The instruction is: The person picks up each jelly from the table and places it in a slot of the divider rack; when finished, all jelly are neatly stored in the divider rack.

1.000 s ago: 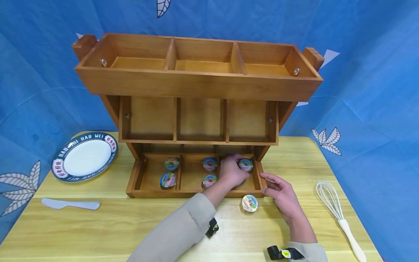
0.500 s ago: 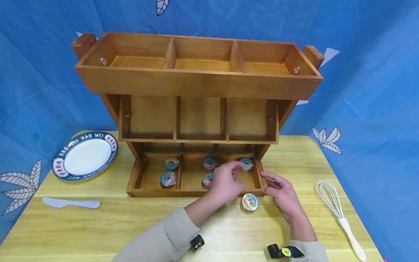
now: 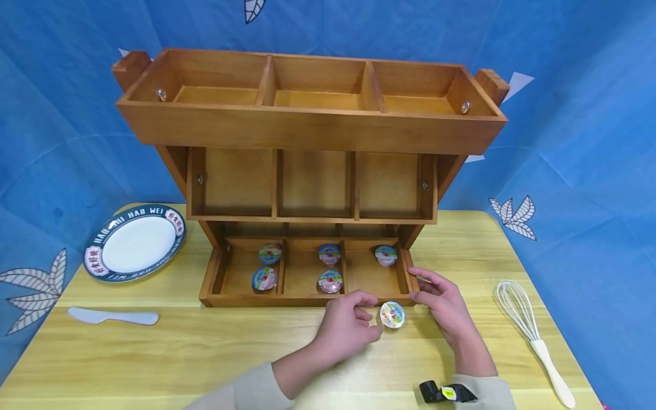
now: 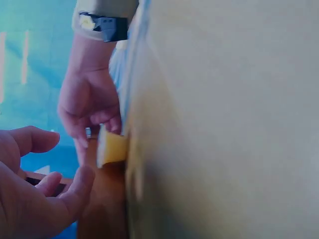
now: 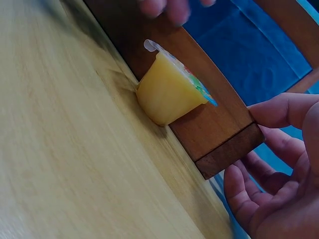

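Note:
A yellow jelly cup point(image 3: 392, 315) with a printed lid stands on the table, just in front of the wooden tray's right corner; its tapered side shows in the right wrist view. My left hand point(image 3: 348, 324) is just left of that jelly cup, thumb and fingers apart with nothing between them. At the right end of the bottom tray point(image 3: 307, 302), my right hand point(image 3: 447, 304) holds the corner with thumb and bent fingers. In that tray, the left compartment has two jelly cups point(image 3: 263, 279), the middle has two jelly cups point(image 3: 329, 281), and the right has one jelly cup point(image 3: 385, 255).
Above the bottom tray rise a middle tray point(image 3: 311, 219) and a top tray point(image 3: 307, 126), each in three compartments. A rimmed plate point(image 3: 135, 242) and a white spreader knife point(image 3: 114, 316) lie at left. A whisk point(image 3: 535, 341) lies at right.
My left hand has come out of the tray's right compartment, leaving a jelly cup there, and moved toward me beside the cup on the table. My right hand has stayed at the tray's corner.

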